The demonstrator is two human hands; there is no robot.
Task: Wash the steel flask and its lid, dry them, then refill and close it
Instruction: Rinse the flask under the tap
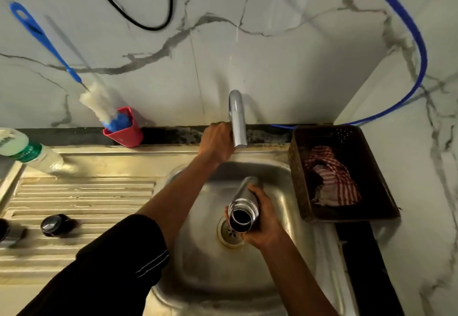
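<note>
wash step: right hand (263,220) grips the open flask (244,204) over the sink (198,266), left hand (217,142) curls round the tap (237,117) at 12 o'clock; next, flask mouth under the spout.

Dim, warm light; a soft sheen lies on the steel sink (203,266) at 6 o'clock. Wide-angle bending warps the edges; the bottle (29,152) at 9 o'clock blurs.

the steel flask (244,200) is uncapped, its dark open mouth turned up toward us and its body leaning away to twelve o'clock, gripped in the right hand (266,224) above the sink (295,216) drain. its round black lid (58,225) sits at nine o'clock on the ribbed drainboard (86,191), well apart.
</note>
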